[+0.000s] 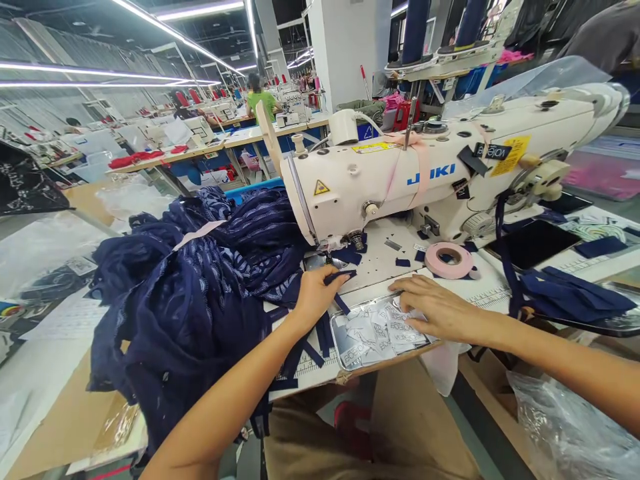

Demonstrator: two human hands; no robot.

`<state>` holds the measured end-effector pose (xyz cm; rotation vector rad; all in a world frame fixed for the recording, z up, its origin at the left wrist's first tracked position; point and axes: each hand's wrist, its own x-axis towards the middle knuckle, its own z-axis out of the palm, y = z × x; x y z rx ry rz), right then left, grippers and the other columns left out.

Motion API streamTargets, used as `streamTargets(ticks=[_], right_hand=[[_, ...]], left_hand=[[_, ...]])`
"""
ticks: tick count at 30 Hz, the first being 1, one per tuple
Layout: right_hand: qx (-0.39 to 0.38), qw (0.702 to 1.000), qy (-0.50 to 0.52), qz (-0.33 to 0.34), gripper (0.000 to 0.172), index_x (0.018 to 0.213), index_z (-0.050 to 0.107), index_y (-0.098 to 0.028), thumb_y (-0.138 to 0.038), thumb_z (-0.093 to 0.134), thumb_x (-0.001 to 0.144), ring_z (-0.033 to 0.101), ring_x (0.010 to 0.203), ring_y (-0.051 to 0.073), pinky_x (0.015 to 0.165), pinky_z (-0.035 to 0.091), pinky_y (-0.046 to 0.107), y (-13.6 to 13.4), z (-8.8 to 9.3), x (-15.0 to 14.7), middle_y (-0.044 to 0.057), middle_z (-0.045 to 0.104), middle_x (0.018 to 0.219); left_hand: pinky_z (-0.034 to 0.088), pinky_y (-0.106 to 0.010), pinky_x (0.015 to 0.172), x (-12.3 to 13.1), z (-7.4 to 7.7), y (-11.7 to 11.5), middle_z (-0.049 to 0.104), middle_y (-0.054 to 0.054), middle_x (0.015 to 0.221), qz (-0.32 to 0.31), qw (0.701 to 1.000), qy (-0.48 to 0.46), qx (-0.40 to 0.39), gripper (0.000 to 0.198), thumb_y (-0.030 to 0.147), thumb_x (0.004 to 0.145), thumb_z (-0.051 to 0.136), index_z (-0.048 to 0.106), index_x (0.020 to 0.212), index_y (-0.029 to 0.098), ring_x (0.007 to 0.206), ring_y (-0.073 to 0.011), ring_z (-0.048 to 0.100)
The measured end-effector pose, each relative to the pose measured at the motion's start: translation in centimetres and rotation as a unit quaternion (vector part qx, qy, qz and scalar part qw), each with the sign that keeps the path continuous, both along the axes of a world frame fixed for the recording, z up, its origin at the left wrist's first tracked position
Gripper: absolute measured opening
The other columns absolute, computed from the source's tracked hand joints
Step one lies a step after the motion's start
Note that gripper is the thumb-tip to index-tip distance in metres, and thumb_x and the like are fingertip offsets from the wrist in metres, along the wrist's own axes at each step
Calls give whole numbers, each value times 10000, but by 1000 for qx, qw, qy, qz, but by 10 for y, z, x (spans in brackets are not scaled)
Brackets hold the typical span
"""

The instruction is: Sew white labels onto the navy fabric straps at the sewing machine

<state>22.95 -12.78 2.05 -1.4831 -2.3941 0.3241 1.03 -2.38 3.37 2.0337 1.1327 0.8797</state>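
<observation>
My left hand pinches a navy fabric strip just in front of the sewing machine's needle area. Over a metal tray of white printed labels, my right hand is bent with its fingers apart, the fingertips at the tray's upper right part. Whether a fingertip touches a label cannot be made out. The white sewing machine stands right behind both hands. Loose navy strips lie between my left forearm and the tray.
Left of the machine, a big heap of navy patterned fabric hangs over the table edge. A pink tape roll, a black phone and folded navy pieces lie on the right. Clear plastic bags fill a box below.
</observation>
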Motion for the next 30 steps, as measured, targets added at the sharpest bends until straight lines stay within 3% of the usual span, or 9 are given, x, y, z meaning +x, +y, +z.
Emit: streamTargets(ticks=[3,6,8,12,15,19,22,27,30], right_hand=[[-15,1000,23,6,72,687,499,-203,-137,486,714,452,1113,260,933,323,485,1,0,-2,95,546,1172],[17,995,93,7,115,696,467,-217,-167,430,793,472,1106,238,976,280,499,2,1,-2,82,582,1105],[61,984,168,-22,108,742,455,-226,-222,406,838,506,1064,225,955,322,464,4,3,-2,81,602,1040],[75,948,287,-115,141,752,442,-234,-323,407,856,568,661,172,642,447,324,13,12,-12,14,563,665],[15,941,328,-80,166,776,470,-226,-356,405,856,504,536,136,515,402,275,23,21,-35,-8,520,617],[0,952,304,28,141,846,517,-216,-286,395,856,547,709,157,643,431,286,40,26,-69,30,586,774],[21,963,265,40,149,900,531,-214,-233,398,836,560,772,174,699,432,306,53,26,-80,46,610,833],[30,977,199,63,197,949,547,-216,-235,382,844,568,702,168,646,431,296,61,29,-80,52,615,840],[39,979,191,63,203,961,537,-211,-221,369,847,554,674,160,633,428,293,59,28,-80,47,599,797]], left_hand=[[374,-227,604,0,-12,4,620,19,631,-9,999,-17,-38,122,269,693,615,656,649,163,604,-116,521],[383,-227,607,-5,-10,2,624,14,633,2,993,-65,-94,144,299,657,642,663,640,158,608,-121,527],[379,-224,587,-8,-7,-1,610,16,612,8,983,-106,-148,182,332,632,661,663,633,150,582,-112,509],[358,-215,547,-9,-5,-6,582,19,583,16,952,-181,-248,270,391,563,716,648,603,133,543,-91,470],[349,-216,536,-8,-4,-10,572,17,572,8,936,-208,-285,318,418,518,746,638,589,127,532,-87,457],[332,-215,537,-10,-1,-15,555,13,560,-25,931,-221,-289,364,454,504,752,634,582,119,532,-81,436],[311,-212,526,-15,3,-18,527,20,549,-40,936,-216,-276,385,491,522,732,628,567,124,525,-75,404],[326,-226,551,-24,6,-21,543,1,558,-81,941,-196,-262,440,562,609,644,638,560,124,554,-97,430],[341,-236,584,-24,8,-24,566,-2,570,-97,943,-192,-253,413,534,587,675,658,585,122,571,-106,450]])
